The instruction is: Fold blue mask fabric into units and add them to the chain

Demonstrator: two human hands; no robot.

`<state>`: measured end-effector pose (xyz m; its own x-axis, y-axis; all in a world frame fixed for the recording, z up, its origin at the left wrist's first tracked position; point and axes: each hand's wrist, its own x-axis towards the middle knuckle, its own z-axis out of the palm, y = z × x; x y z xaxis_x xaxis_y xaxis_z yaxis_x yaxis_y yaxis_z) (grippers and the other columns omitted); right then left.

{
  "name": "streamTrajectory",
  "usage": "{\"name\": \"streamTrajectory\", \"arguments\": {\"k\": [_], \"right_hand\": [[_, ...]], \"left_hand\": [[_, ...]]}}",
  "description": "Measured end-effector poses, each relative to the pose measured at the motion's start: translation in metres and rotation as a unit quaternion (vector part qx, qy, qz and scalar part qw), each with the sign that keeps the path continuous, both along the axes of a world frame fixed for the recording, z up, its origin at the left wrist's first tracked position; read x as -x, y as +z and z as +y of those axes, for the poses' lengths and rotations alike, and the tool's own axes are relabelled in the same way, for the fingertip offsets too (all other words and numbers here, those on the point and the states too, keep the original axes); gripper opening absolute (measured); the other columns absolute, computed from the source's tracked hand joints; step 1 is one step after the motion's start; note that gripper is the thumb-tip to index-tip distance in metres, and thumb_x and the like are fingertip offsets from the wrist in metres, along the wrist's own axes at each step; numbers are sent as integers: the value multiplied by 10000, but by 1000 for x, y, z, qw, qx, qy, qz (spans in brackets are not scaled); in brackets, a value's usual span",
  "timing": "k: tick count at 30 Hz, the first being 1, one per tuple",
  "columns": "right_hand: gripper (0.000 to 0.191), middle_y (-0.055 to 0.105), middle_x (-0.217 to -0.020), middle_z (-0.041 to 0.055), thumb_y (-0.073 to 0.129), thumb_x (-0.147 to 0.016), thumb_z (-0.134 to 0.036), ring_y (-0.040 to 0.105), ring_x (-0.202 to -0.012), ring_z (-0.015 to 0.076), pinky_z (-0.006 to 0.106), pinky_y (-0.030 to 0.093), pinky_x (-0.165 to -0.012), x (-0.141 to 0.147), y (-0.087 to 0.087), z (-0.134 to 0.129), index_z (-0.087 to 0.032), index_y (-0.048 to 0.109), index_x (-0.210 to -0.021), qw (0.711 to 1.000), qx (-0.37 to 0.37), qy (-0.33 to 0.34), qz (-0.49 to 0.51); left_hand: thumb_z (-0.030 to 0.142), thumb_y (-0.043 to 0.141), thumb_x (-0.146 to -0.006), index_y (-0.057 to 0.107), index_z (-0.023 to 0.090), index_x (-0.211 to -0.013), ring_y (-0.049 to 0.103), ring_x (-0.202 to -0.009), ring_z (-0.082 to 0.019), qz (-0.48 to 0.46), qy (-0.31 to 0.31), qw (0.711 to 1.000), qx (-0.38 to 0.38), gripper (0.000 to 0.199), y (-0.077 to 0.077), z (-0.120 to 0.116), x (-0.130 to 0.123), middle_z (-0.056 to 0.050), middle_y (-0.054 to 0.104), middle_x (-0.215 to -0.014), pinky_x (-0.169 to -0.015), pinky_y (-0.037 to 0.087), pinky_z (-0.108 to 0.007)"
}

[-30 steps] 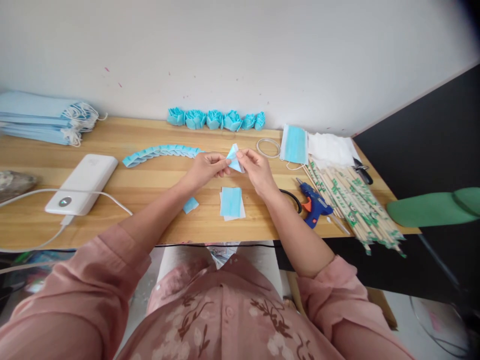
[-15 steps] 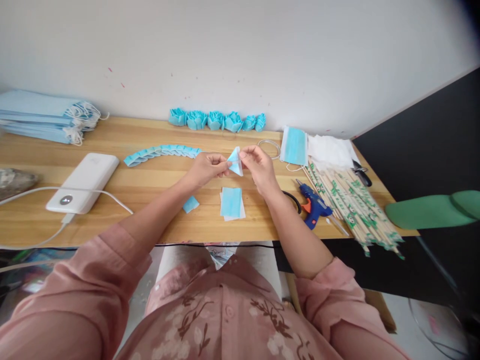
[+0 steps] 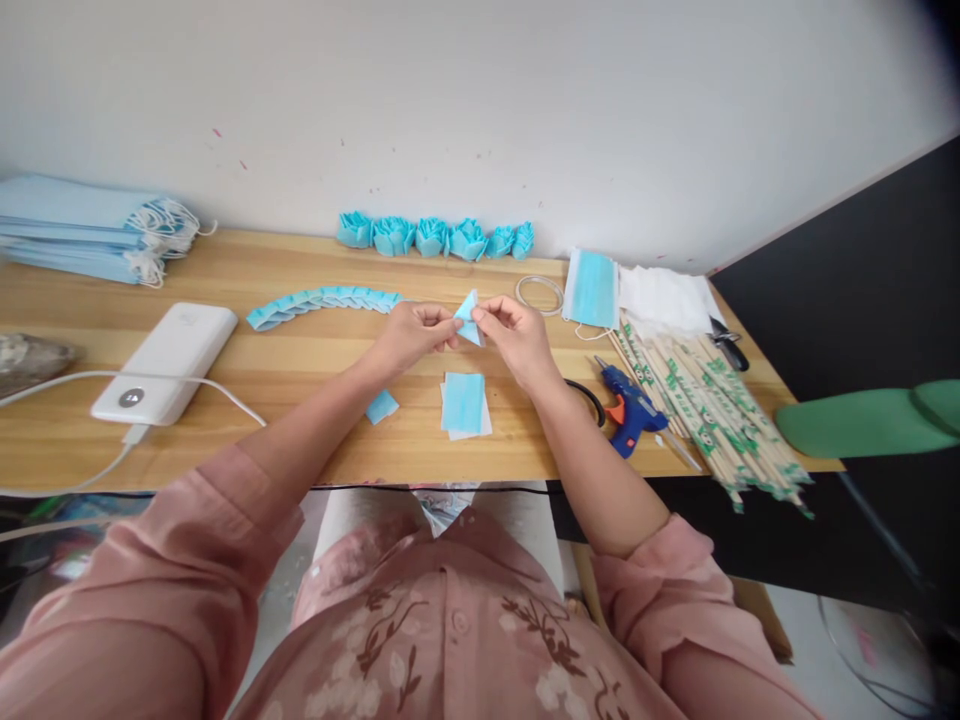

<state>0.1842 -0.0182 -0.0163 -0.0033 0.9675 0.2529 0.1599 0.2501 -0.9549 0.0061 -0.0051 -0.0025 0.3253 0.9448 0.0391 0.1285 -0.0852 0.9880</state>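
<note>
From the left, we log a stack of masks with white ear loops near the back of the desk, then a white power bank with its cable plugged in. Next comes a curved strip of overlapping folded pieces, its right end close to the left hand. A small blue scrap lies nearer the front edge, beside the left forearm. The left fingers are clamped on the left corner of a small blue folded piece, held between the two hands above the middle of the desk. Behind it, six blue rosettes stand in a row along the wall; in front of it lie flat rectangles, blue over white. The right hand has thumb and fingers pinched together on the piece's other side. Change noted: half a second ago the right fingers gripped the outer edge, with a broad white margin showing; now the thumb lies further in over the face and the piece looks narrower. We take this as a fold being turned in or pressed, the piece still being shaped; the fingers hide the exact crease. Further right, we record a single mask, a blue glue gun, wrapped sticks and a green bottle.
</note>
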Motion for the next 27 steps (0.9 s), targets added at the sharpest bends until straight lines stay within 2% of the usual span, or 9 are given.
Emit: {"name": "streamTrajectory", "arguments": {"k": [12, 22, 27], "right_hand": [[174, 595, -592, -54, 690, -805, -351, 520, -563, 94, 259, 418, -600, 2, 2, 0, -203, 629, -736, 1000, 12, -7, 2], [156, 585, -613, -56, 692, -790, -335, 513, -563, 95, 256, 422, -575, 4, 3, -2, -217, 592, -771, 1000, -7, -18, 2], [179, 589, -629, -50, 701, -793, -362, 521, -584, 102, 263, 431, -583, 5, 5, -3, -223, 589, -773, 1000, -11, -25, 8]], "left_hand": [[449, 687, -762, 689, 145, -640, 513, -551, -85, 13, 5, 1000, -7, 327, -3, 1, 1, -40, 686, -638, -565, 425, -226], [541, 736, -729, 661, 154, -610, 505, -543, -88, 3, -2, 1000, -6, 412, 1, -1, 0, -30, 664, -609, -568, 421, -232], [592, 668, -797, 638, 163, -643, 528, -531, -96, -32, -14, 999, 25, 456, 0, 0, 0, -45, 684, -636, -552, 429, -236]]}}
